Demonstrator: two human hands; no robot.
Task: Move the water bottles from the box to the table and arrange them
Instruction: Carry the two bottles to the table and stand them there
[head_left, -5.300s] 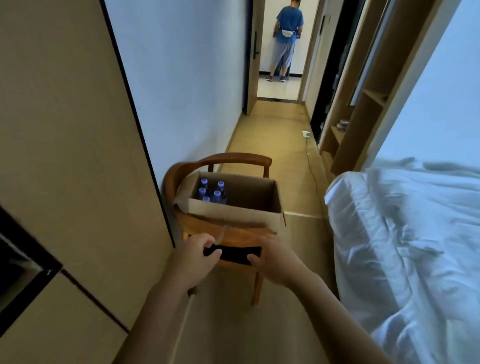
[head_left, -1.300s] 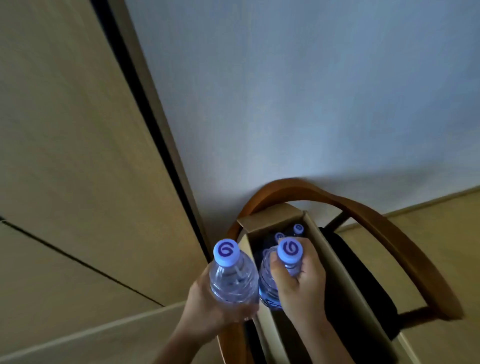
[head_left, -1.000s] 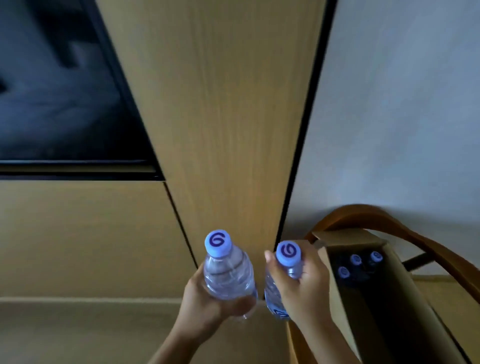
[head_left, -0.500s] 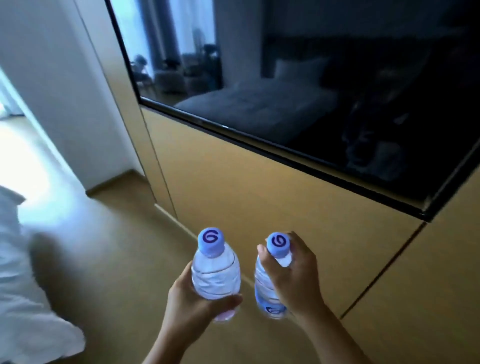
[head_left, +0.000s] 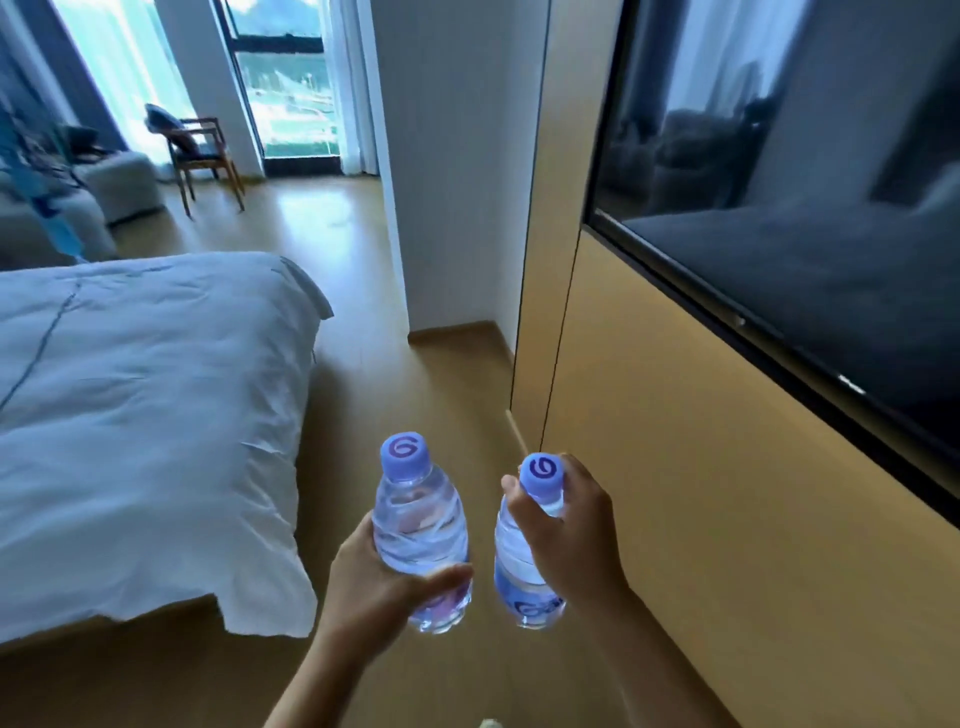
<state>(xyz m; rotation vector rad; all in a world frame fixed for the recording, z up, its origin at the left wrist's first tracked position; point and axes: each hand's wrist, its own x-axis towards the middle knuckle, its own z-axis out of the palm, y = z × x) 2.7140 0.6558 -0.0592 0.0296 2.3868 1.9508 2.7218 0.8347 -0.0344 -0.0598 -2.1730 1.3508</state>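
I carry two clear water bottles with purple caps, both upright and side by side above the wooden floor. My left hand (head_left: 374, 587) grips the left bottle (head_left: 418, 525) around its lower body. My right hand (head_left: 569, 535) grips the right bottle (head_left: 514, 571) near its neck, fingers wrapped just under the cap. The box and the table are out of view.
A bed with a white duvet (head_left: 145, 415) fills the left side. A wooden wall panel (head_left: 701, 519) with a dark television (head_left: 805, 208) runs along the right. A strip of wooden floor (head_left: 415, 374) leads ahead past a white wall corner (head_left: 441, 182) toward a chair (head_left: 200, 150) by the window.
The view has swung left, away from the box and chair, to face along the bed toward the window. Both hands still hold their bottles in the same way.
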